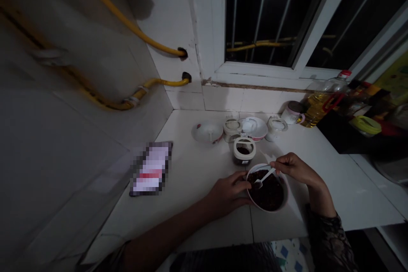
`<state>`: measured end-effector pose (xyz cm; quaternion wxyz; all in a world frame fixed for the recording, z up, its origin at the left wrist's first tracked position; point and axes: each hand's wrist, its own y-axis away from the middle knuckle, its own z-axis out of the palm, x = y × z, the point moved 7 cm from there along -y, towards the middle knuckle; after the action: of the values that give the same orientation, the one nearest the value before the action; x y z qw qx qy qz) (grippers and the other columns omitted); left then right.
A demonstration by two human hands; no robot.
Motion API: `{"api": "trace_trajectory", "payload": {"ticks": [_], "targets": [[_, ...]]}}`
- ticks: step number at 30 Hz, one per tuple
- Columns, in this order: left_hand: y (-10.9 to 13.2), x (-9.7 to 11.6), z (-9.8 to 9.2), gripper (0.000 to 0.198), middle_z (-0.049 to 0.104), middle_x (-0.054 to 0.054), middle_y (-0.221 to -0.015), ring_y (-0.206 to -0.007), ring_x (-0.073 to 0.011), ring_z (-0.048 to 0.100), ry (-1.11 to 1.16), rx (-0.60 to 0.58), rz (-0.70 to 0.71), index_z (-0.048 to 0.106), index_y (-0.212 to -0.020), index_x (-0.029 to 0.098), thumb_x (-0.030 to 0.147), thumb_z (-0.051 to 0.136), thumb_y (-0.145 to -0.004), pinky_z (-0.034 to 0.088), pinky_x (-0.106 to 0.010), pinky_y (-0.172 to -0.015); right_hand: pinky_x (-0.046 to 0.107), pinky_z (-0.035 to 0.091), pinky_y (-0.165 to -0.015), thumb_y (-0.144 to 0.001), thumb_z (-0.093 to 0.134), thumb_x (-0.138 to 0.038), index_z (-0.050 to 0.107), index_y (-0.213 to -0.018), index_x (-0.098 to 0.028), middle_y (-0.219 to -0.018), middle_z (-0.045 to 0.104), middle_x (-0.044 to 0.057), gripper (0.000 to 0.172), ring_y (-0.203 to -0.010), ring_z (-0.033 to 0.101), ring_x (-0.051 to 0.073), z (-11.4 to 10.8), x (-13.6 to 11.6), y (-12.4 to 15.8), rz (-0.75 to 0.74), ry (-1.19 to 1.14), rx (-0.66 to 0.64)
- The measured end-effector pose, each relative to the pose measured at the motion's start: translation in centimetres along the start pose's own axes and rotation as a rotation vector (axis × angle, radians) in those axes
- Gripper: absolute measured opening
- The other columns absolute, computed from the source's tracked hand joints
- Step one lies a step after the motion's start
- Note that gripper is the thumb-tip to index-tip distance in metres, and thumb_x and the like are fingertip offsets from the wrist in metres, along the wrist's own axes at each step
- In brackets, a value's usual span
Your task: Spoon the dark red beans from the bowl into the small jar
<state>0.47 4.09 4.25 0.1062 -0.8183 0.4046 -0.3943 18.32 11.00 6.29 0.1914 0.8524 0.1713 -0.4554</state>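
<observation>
A white bowl [286,199] with a dark reddish-brown mixture [269,195] in it stands near the counter's front edge. My left hand [230,191] grips the bowl's left side, fingers at the rim. Between the closed fingers of my right hand [291,166] is the handle of a small white spoon [264,178]; its head is over the mixture at the bowl's left. Just behind the bowl sits a seasoning jar [244,151] with a pale lid and dark contents. Whether the spoon's tip touches the mixture I cannot tell.
Further back are a white bowl [204,132], a jar [232,129], another bowl [263,129], a third jar [276,128] and a lidded mug [291,114]. An oil bottle [318,102] stands at right beside a dark tray. A blurred-out phone [151,169] lies left. Yellow pipes [127,25] cross the wall.
</observation>
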Motion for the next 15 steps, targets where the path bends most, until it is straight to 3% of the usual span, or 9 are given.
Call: {"api": "trace_trajectory", "payload": {"ticks": [15], "targets": [[0.01, 0.12, -0.08, 0.03, 0.056, -0.01, -0.121, -0.104, -0.0196, 0.063, -0.009, 0.005, 0.002, 0.06, -0.102, 0.02, 0.046, 0.058, -0.087, 0.054, -0.028, -0.085, 0.021, 0.026, -0.047, -0.075, 0.061, -0.058, 0.059, -0.053, -0.013, -0.046, 0.04, -0.005, 0.05, -0.047, 0.03, 0.007, 0.47, 0.2, 0.07, 0.025, -0.044, -0.048]]}}
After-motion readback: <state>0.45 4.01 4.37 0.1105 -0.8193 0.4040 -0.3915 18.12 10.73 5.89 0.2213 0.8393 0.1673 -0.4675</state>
